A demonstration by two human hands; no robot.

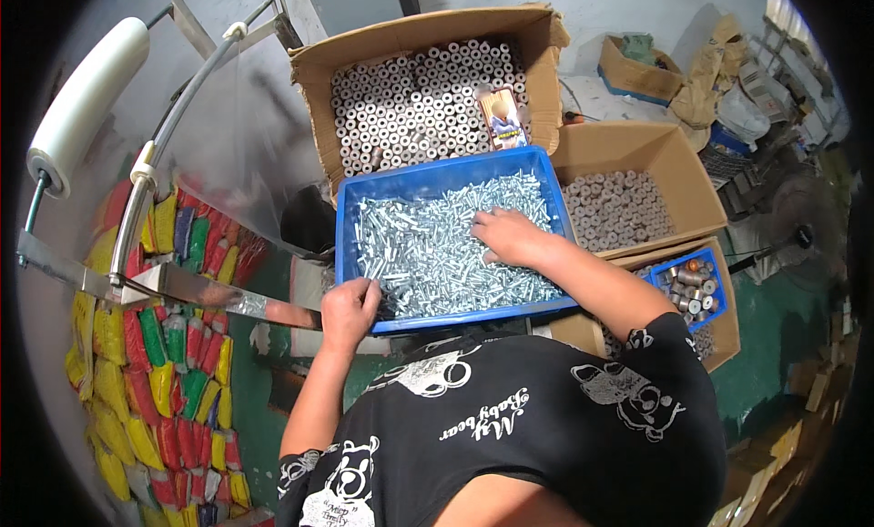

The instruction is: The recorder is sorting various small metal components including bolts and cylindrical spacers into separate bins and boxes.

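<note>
A blue plastic tray point(460, 321) in front of me holds a deep layer of small silvery screw-like metal pieces point(432, 249). My right hand point(512, 237) lies on the pieces at the right side, thumb and fingers apart, fingertips touching the pile. At the tray's near left corner is my left hand point(347, 314), its fingers curled closed and its thumb by the rim. Whatever those fingers hold, if anything, is hidden.
Behind the tray, a cardboard box point(314, 90) holds rows of round metal parts and a picture card point(503, 117). More boxed parts point(619, 208) and a small blue bin point(719, 290) stand right. A metal frame with a white roll point(91, 104) and colourful packets point(164, 409) occupy the left.
</note>
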